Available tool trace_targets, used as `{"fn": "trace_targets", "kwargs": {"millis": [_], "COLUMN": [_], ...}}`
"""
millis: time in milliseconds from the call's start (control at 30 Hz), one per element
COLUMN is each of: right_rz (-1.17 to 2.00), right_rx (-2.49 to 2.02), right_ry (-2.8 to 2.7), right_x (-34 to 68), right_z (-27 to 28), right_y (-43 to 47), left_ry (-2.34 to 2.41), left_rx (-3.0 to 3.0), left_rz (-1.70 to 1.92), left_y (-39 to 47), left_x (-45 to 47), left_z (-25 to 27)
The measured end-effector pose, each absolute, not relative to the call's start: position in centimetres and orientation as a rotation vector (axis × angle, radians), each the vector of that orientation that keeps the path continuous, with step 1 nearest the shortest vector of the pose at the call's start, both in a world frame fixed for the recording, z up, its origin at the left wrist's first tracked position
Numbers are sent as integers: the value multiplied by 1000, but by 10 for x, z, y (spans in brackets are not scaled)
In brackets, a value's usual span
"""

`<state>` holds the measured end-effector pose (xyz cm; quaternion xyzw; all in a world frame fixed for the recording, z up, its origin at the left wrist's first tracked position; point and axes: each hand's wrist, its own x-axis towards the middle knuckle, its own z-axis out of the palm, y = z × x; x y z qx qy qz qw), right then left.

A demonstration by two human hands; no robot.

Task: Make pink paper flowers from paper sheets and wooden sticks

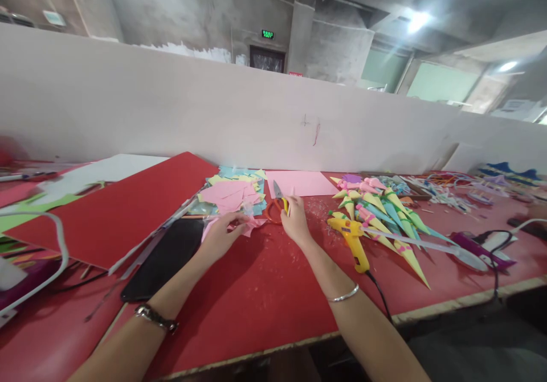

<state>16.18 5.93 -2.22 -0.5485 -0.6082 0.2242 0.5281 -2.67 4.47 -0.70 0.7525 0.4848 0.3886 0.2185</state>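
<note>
The right hand and left hand were well apart above the red counter. The right was at the scissors, whose blades overlapped the pink sheet; whether it gripped them could not be told. The left was at a pink scrap beside the paper pile, its grip likewise unclear

Well beyond and above the fingers of the right hand, slightly to their left, a lit green sign reads "EXIT" under characters too small to make out, while a red sign, lower and straight beyond them, is illegible.
</note>
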Motion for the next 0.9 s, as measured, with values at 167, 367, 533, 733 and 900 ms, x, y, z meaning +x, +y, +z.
{"fn": "trace_targets", "kwargs": {"millis": [167,367,533,733,900], "right_rz": [688,1023,1158,1280,1313], "right_rx": [-1074,-960,-913,-823,-827], "right_ry": [-1655,-1750,-1717,-1674,-1578], "right_x": [147,138,139,140,139], "right_z": [-14,-24,-26,-23,-27], "right_y": [44,38,38,38,40], "left_ry": [1277,1215,1169,1126,1113], "left_rx": [2166,2216,2399,2508,2454], "left_rz": [1092,1097,1078,1150,1199], "left_y": [45,43,41,41,41], "left_x": [-27,-25,-25,-26,-25], "left_z": [-8,-11,-11,-8,-8]}}
